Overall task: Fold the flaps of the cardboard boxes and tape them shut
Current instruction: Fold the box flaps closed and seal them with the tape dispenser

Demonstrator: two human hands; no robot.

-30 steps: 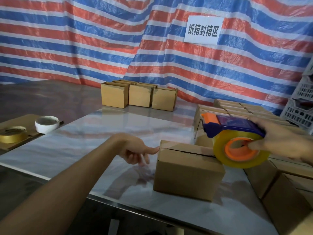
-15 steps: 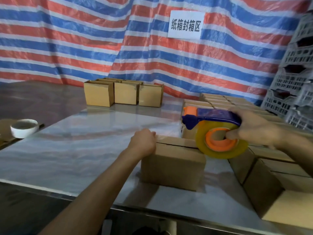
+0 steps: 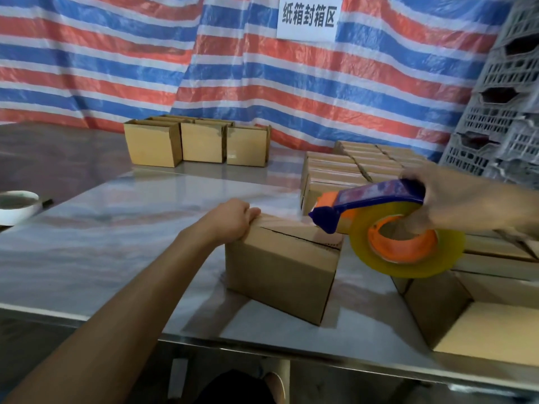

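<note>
Left hand (image 3: 233,218) grips the near-left top edge of a closed cardboard box (image 3: 280,269) on the bench (image 3: 116,228). Right hand (image 3: 455,202) holds a tape dispenser (image 3: 388,223) at the box's far right corner.

The light is soft and a little dim, and the box (image 3: 280,266) gives only a weak shadow on the table (image 3: 116,228) at its near side. The shiny table reflects the striped tarp (image 3: 145,68) as pale glare. The right hand (image 3: 466,199) and the tape dispenser (image 3: 379,196) are blurred by motion, and the crates (image 3: 501,112) lean at the edge.
</note>
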